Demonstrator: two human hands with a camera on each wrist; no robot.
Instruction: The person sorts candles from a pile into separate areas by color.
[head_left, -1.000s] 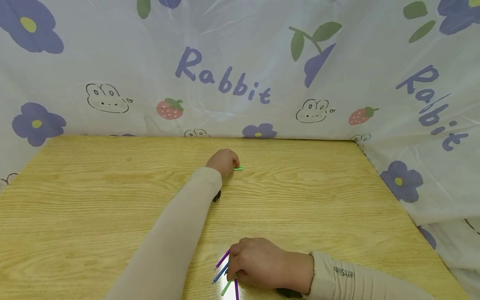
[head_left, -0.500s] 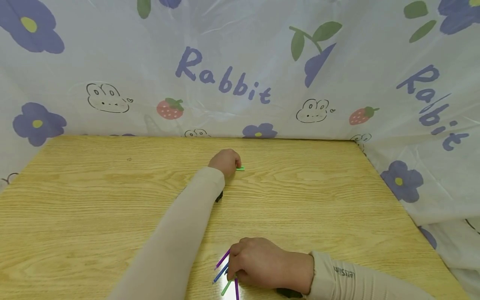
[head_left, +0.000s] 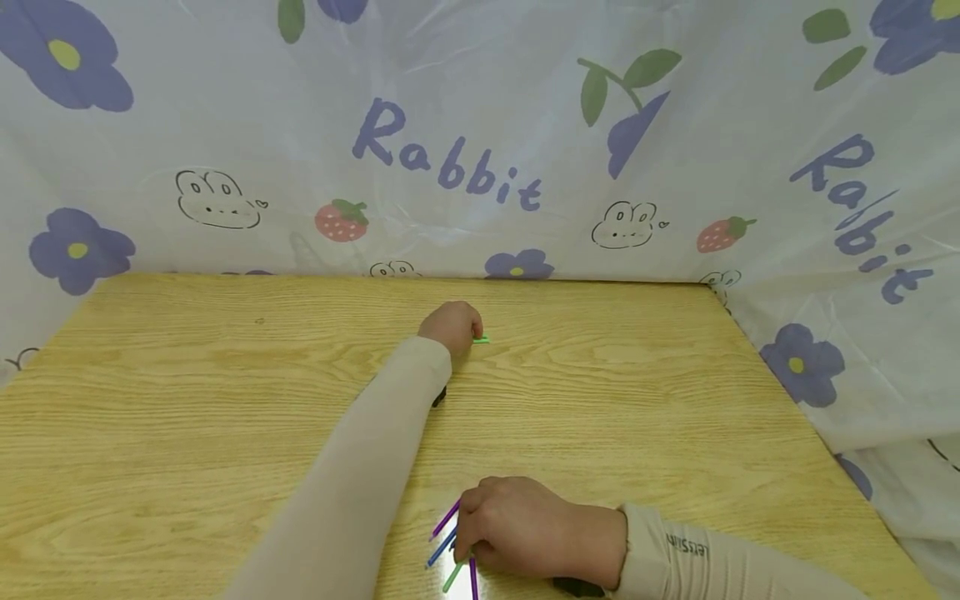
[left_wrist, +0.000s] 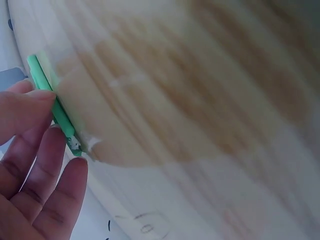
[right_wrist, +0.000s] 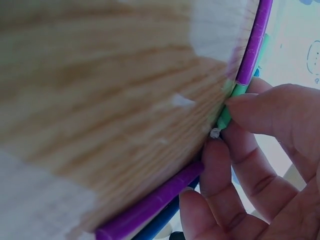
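Far out on the table, my left hand [head_left: 450, 327] pinches a slim green stick [left_wrist: 42, 75] between thumb and fingers; a whitish patch shows at its lower end in the left wrist view. Close to me, my right hand [head_left: 517, 525] pinches another green stick [right_wrist: 225, 117] low over the wood. A purple stick [right_wrist: 256, 45] crosses that green one in the right wrist view. Beneath the other fingers of this hand, a second purple stick [right_wrist: 150, 202] lies alongside a blue stick [right_wrist: 162, 217]. The right hand covers part of this bunch in the head view.
The wood-grained table [head_left: 637, 400] runs back to a white curtain [head_left: 450, 225] printed with flowers, rabbits and strawberries. The left sleeve [head_left: 337, 467] stretches across the table's middle. Glare [head_left: 450, 587] shines on the wood near the sticks.
My left hand has shifted slightly to the right with the green stick in its fingers. The right hand and the sticks by it stay in place.
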